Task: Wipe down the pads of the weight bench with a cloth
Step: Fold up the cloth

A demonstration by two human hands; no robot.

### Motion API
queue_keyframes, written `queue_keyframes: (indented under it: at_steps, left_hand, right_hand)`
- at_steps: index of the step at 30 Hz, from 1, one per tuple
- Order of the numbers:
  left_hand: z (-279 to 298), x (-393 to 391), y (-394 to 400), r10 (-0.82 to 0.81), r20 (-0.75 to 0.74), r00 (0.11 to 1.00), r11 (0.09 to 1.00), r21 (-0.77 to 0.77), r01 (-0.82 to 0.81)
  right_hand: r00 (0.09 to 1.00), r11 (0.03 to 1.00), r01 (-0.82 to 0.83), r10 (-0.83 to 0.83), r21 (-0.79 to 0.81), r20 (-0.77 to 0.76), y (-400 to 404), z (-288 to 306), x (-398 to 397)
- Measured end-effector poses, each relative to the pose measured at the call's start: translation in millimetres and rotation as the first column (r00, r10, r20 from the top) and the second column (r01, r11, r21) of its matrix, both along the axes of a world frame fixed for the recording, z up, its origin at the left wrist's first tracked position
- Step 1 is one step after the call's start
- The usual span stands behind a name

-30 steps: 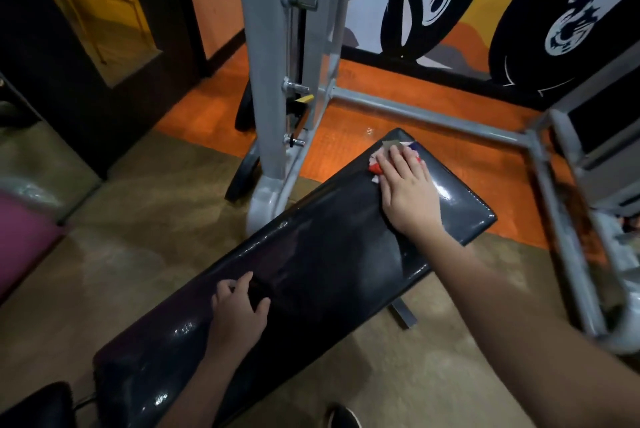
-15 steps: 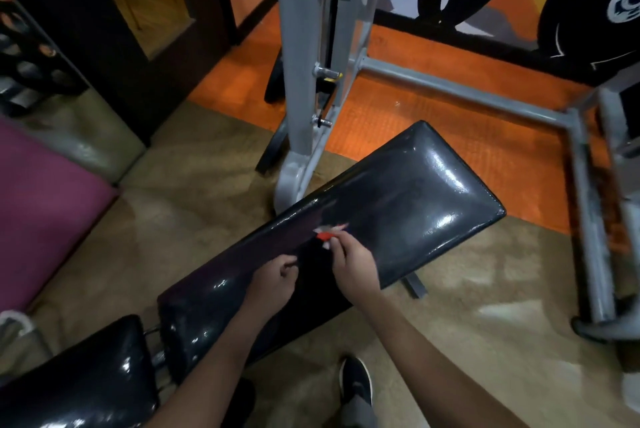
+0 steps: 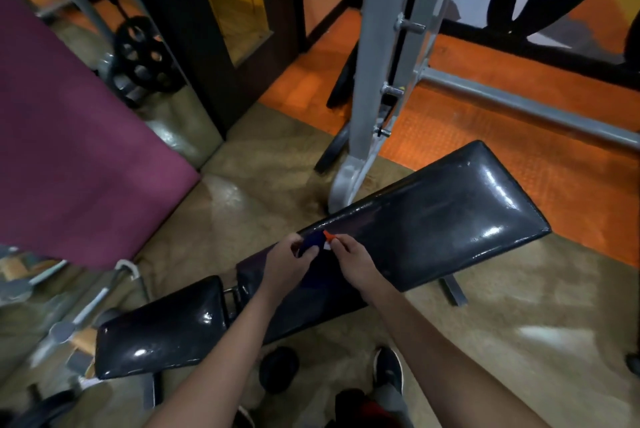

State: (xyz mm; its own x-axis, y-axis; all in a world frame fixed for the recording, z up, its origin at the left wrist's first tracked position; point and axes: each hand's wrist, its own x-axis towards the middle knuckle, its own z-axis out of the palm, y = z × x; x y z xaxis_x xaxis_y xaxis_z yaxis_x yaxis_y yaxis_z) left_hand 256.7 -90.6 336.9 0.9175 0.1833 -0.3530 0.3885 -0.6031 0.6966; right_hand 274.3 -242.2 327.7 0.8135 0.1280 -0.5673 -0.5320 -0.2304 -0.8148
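We are pinching the cloth (image 3: 317, 243) between both hands (image 3: 289, 263) (image 3: 356, 263) above the long pad (image 3: 433, 223), probably refolding it.

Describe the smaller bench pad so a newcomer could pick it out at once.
Start at the tall grey steel upright standing on the orange floor, then follow the long black back pad that runs from its base toward the camera. Just past a short gap with a metal bracket lies the seat pad, nearest the purple mat. It is the shorter, stubbier glossy black cushion, and no hand touches it.
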Motion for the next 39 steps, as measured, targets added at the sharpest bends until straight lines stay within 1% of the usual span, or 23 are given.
queue_keyframes:
  at_steps: [3,5,7,9,10,12,13,14,15,16,18,19,21,23,24,25,26,27,29,31,34,37,39]
  left_hand:
    - [9.3,-16.5,4.5,-0.019,0.117,0.993,1.000,0.008,0.019]
    - [13.3,-28.3,2.4,-0.089,0.221,0.971,0.996,0.037,0.083]
    - [18.6,-39.7,1.1,-0.163,0.253,0.954,0.987,0.037,0.159]
    - [20.3,-53.0,2.9,-0.143,0.251,0.957,0.985,-0.062,0.163]
    - [22.5,-60.2,4.0,-0.063,0.238,0.969,0.984,-0.144,0.100]
    - [27.1,-70.1,8.6,0.192,0.185,0.964,0.956,-0.259,-0.140]
    - [28.3,-72.5,12.7,0.301,0.174,0.938,0.936,-0.243,-0.255]
    - [27.1,-74.0,18.8,0.370,0.161,0.915,0.924,-0.166,-0.345]
    - [26.6,-73.8,25.8,0.410,0.098,0.907,0.911,-0.095,-0.402]
    - [25.5,-72.5,33.7,0.437,-0.022,0.899,0.895,-0.082,-0.438]
    - [20.8,-71.6,46.2,0.431,-0.261,0.864,0.836,-0.243,-0.491]
    - [19.9,-73.0,50.0,0.410,-0.302,0.861,0.812,-0.308,-0.495]
    - [19.2,-75.3,53.6,0.401,-0.235,0.886,0.838,-0.298,-0.458]
    - [24.1,-75.9,50.2,0.407,-0.137,0.903,0.850,-0.307,-0.429]
    - [26.3,-74.3,46.6,0.398,-0.091,0.913,0.859,-0.314,-0.406]
    - [28.2,-71.8,40.7,0.380,-0.053,0.923,0.864,-0.336,-0.375]
    - [30.0,-69.1,33.6,0.362,-0.024,0.932,0.860,-0.376,-0.344]
    - [29.3,-65.4,25.8,0.339,0.007,0.941,0.858,-0.412,-0.306]
    - [28.0,-57.7,11.6,0.318,0.069,0.945,0.865,-0.430,-0.260]
    - [26.1,-47.8,0.8,0.340,0.086,0.936,0.855,-0.443,-0.270]
    - [25.2,-32.4,-9.6,0.343,0.048,0.938,0.821,-0.501,-0.274]
    - [26.4,-20.8,-8.6,0.294,0.027,0.956,0.843,-0.479,-0.245]
    - [33.0,-14.4,-6.5,0.233,-0.006,0.972,0.831,-0.518,-0.203]
  right_hand:
    - [0.980,0.999,0.022,-0.028,-0.029,-0.195,16.7,11.2,-6.7]
    - [0.927,0.993,0.084,-0.046,0.086,-0.371,28.4,16.0,-9.7]
    - [0.897,0.967,0.112,0.001,0.229,-0.443,37.9,20.8,-14.5]
    - [0.928,0.959,0.143,-0.044,0.244,-0.369,46.1,23.1,-19.1]
    - [0.939,0.957,0.165,-0.078,0.239,-0.334,49.5,24.1,-22.6]
    - [0.937,0.947,0.202,-0.113,0.249,-0.331,55.0,23.7,-29.0]
    - [0.931,0.940,0.217,-0.118,0.263,-0.345,58.4,22.9,-31.9]
    - [0.922,0.933,0.231,-0.120,0.275,-0.367,61.7,23.0,-36.0]
    - [0.912,0.929,0.239,-0.114,0.283,-0.395,65.2,23.1,-40.1]
    - [0.901,0.923,0.243,-0.101,0.298,-0.422,68.3,21.4,-43.3]
    - [0.890,0.908,0.233,-0.055,0.349,-0.452,71.9,25.3,-48.2]
    - [0.891,0.900,0.233,-0.045,0.368,-0.452,73.0,27.7,-50.3]
    - [0.916,0.899,0.232,-0.075,0.371,-0.393,74.9,31.8,-52.2]
    - [0.975,0.971,0.162,-0.129,0.177,-0.181,73.6,27.2,-50.1]
    - [0.988,0.988,0.146,-0.143,0.052,-0.058,73.0,22.7,-47.6]
    - [0.988,0.988,0.156,-0.155,-0.021,0.014,72.1,23.0,-44.4]
    - [0.985,0.985,0.172,-0.172,-0.031,0.012,71.8,23.6,-40.4]
    - [0.987,0.988,0.152,-0.150,0.031,-0.051,70.5,22.9,-35.1]
    - [0.979,0.979,0.054,-0.013,0.195,-0.202,66.2,26.1,-26.0]
    - [0.962,0.955,0.019,0.063,0.295,-0.265,59.2,27.2,-20.5]
    - [0.970,0.944,0.052,0.029,0.325,-0.240,49.1,18.2,-10.6]
    - [0.984,0.950,0.028,0.028,0.312,-0.174,45.6,20.4,-2.1]
    - [0.984,0.937,0.037,0.025,0.347,-0.174,46.2,21.3,1.8]
